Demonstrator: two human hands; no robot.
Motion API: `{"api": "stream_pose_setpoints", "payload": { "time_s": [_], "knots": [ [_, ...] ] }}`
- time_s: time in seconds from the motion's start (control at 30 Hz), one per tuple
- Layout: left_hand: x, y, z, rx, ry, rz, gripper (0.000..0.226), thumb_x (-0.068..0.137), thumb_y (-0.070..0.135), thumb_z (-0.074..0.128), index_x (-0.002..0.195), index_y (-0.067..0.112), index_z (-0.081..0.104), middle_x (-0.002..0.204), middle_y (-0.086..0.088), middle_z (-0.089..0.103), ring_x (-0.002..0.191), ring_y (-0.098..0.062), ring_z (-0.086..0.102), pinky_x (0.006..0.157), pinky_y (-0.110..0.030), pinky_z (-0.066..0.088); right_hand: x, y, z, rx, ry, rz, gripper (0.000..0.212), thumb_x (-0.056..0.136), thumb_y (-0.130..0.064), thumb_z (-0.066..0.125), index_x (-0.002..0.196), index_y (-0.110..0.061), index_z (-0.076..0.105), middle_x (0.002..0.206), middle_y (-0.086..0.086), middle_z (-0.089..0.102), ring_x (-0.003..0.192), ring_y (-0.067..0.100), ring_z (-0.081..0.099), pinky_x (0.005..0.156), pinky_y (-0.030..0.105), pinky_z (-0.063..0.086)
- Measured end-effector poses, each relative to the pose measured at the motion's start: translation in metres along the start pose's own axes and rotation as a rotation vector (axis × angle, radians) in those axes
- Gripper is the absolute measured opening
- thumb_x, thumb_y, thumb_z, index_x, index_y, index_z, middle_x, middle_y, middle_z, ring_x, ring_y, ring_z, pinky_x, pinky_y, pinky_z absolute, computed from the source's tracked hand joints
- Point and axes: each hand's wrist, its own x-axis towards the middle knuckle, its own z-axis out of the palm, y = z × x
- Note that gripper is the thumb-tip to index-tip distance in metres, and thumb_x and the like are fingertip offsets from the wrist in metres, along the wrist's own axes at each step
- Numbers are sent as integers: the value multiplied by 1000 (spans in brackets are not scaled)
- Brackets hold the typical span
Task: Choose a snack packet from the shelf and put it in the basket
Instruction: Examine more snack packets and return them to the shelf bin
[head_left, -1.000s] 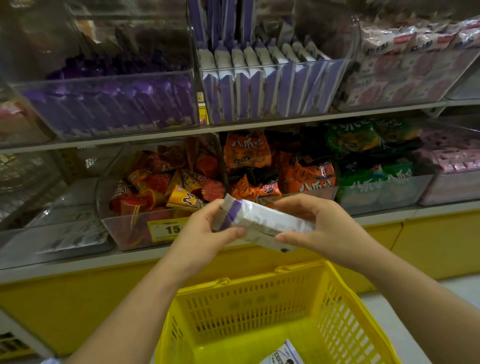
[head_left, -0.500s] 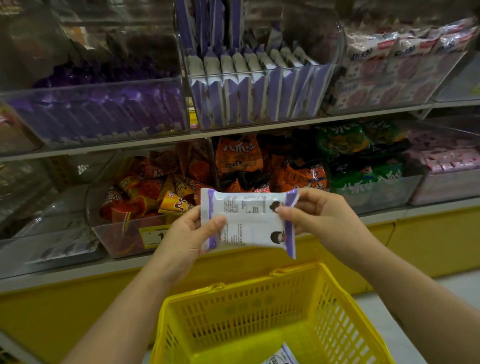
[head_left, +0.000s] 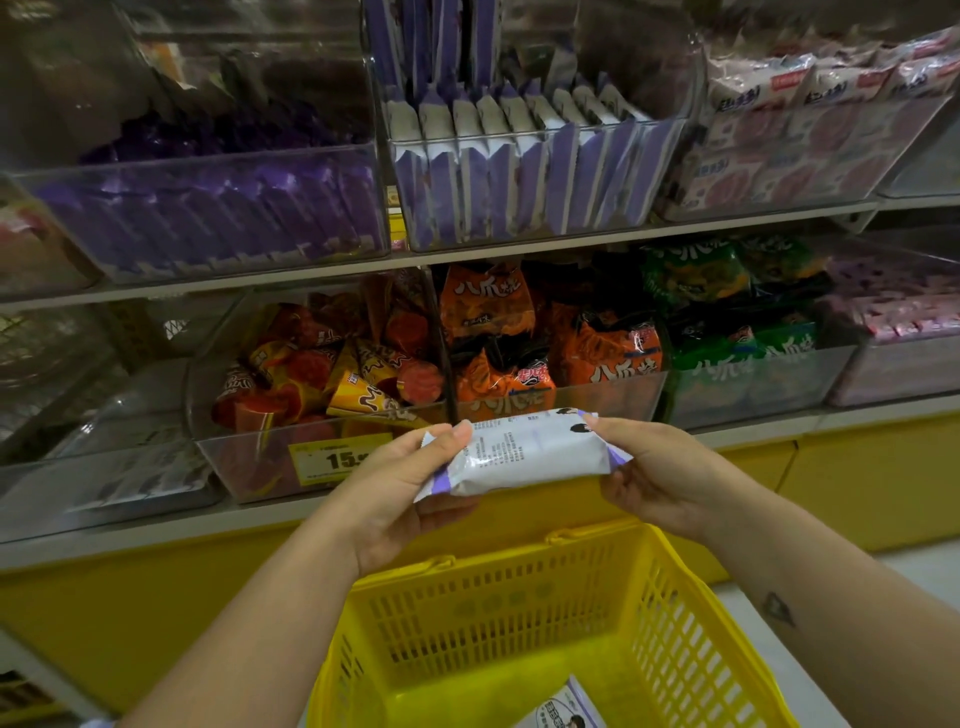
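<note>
The white plastic snack packet with purple ends (head_left: 524, 452) lies nearly level, printed back up, one end gripped in the left hand (head_left: 410, 488), the other in the right hand (head_left: 654, 467). The yellow slatted plastic basket (head_left: 519, 597) sits below both hands, a similar packet (head_left: 566, 713) on its floor.

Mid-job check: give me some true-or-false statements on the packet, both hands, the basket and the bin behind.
1. The left hand and right hand both hold the white-and-purple packet. True.
2. That packet lies in the yellow basket. False: it is held in the air, not touching the basket.
3. A second packet lies in the basket. True.
4. The bin behind the held packet holds drink bottles. False: it holds orange bags.
</note>
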Motion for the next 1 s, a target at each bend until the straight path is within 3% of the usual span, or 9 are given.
{"api": "stream_pose_setpoints", "payload": {
  "time_s": [0.13,0.2,0.33,0.43,0.5,0.67,0.73,0.83,1.0],
  "knots": [
    [0,-1,-3,137,77,153,75,68,32,73,135,35,40,110,4,72,91,-13,72,67,-31,58,-2,-2,0,-188,-65,-136,33,93,-38,56,111,-14,70,107,10,73,88,20,68,71,29,56],
    [0,0,-5,233,73,278,80,73,27,71,142,39,32,117,7,69,101,-12,69,78,-33,58,-6,-4,2,-227,-146,-182,45,83,-50,58,111,-18,69,107,8,74,94,21,71,72,30,58],
    [-2,2,-4,291,-7,438,56,76,27,68,122,51,45,113,16,69,104,-7,67,75,-22,56,-14,-6,3,-161,-442,-2,47,76,-65,58,108,-34,74,119,4,70,108,23,67,82,39,58],
    [0,3,-5,283,-28,469,54,77,29,68,124,47,48,117,14,68,109,-9,64,82,-26,56,-16,-7,-3,3,-711,156,55,80,-61,60,127,-32,63,137,11,57,125,35,54,95,58,47],
    [0,5,-6,268,-48,477,54,79,29,67,128,45,48,121,11,67,112,-11,63,84,-29,56,-17,-7,-4,50,-804,198,62,77,-53,69,132,-27,59,141,15,53,128,41,48,101,60,41],
    [-3,8,3,395,131,484,73,76,43,62,143,38,35,130,16,54,110,6,56,73,-12,52,-18,-2,12,72,-613,88,51,80,-34,60,129,-24,58,123,14,67,103,32,64,82,39,52],
    [-4,4,12,458,205,403,92,69,53,65,149,39,21,141,13,39,121,0,49,87,-21,52,-18,3,21,65,-492,-19,48,79,-33,53,127,-27,56,120,7,69,100,24,64,81,37,49],
    [-9,-9,31,411,70,248,108,69,53,79,148,51,4,153,12,25,126,-8,48,104,-47,45,-19,9,33,-27,-399,-160,39,86,-31,50,125,-32,55,124,1,67,107,20,65,95,41,47],
    [-9,-23,50,266,66,220,113,64,38,78,146,55,1,152,13,32,121,-8,53,98,-42,50,-21,13,37,-171,-337,-229,33,98,-21,41,128,-31,51,130,5,61,123,30,55,107,50,38]
  ]
}}
